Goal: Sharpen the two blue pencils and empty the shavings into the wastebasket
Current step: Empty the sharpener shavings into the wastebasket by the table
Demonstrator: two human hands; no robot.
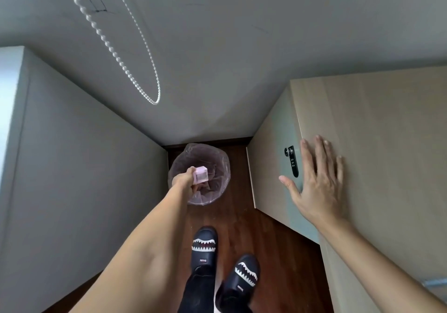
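Pink sharpener held over the wastebasket.

Head view: the left hand (184, 181) grips the pink sharpener box (201, 174) directly above the bag-lined wastebasket (219, 165) on the floor; the right hand (316, 182) rests flat, fingers spread, on the wooden cabinet top (377, 123).

The left hand (185, 182) holds a pink sharpener box (200, 174) over the lined wastebasket (217, 165) on the floor. The right hand (316, 179) lies flat, spread, on a wooden cabinet (375, 123).
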